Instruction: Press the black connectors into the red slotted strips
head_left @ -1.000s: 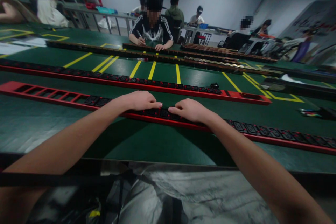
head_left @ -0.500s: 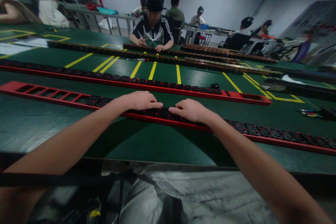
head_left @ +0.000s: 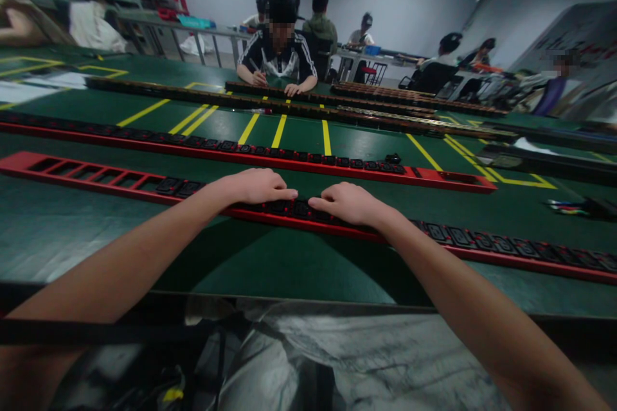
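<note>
A long red power strip (head_left: 308, 226) lies across the near part of the green table, its top lined with black socket inserts (head_left: 302, 208). Toward its left end several rectangular slots (head_left: 103, 176) stand unfilled. My left hand (head_left: 258, 186) rests over the strip near its middle, thumb on the inserts and fingers curled over the far side, where they are hidden. Just to the right, my right hand (head_left: 354, 202) grips it the same way. The two thumbs point at each other with a small gap between them.
Behind lies a second red strip (head_left: 308, 164) with black inserts and a loose black piece (head_left: 393, 158) on it. Farther back run long dark rails (head_left: 270, 101). Across the table a co-worker (head_left: 277, 58) holds a pen. Coloured wires (head_left: 569, 207) lie at right.
Both hands keep their place on the red strip. The view has shifted very slightly; nothing else has visibly moved.
</note>
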`<state>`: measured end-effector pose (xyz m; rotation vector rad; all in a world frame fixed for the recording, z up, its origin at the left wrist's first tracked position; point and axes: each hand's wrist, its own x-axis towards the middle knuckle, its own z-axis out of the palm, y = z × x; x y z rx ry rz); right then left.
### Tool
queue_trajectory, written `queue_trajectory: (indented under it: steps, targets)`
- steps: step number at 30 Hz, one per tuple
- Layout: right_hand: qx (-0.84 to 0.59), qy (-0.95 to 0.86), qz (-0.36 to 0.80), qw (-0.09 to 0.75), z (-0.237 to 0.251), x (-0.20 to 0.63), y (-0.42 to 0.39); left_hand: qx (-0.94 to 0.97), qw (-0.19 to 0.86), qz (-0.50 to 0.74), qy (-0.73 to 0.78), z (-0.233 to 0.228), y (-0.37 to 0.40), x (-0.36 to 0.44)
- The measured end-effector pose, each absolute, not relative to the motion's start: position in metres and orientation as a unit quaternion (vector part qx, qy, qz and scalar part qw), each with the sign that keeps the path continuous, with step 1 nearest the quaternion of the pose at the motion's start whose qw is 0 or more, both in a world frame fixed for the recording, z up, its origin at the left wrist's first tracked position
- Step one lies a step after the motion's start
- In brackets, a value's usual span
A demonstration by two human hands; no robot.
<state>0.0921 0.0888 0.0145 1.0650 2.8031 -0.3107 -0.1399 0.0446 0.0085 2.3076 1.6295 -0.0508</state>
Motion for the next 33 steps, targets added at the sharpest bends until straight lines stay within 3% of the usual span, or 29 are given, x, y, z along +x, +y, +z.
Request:
queue_trajectory:
  steps: [33]
  targets:
    - [0.353,0.928,-0.103,0.067,0.0158,0.0919,0.0879,0.81,0.16,-0.015,0.565,0.0064,0.0463,-0.1416]
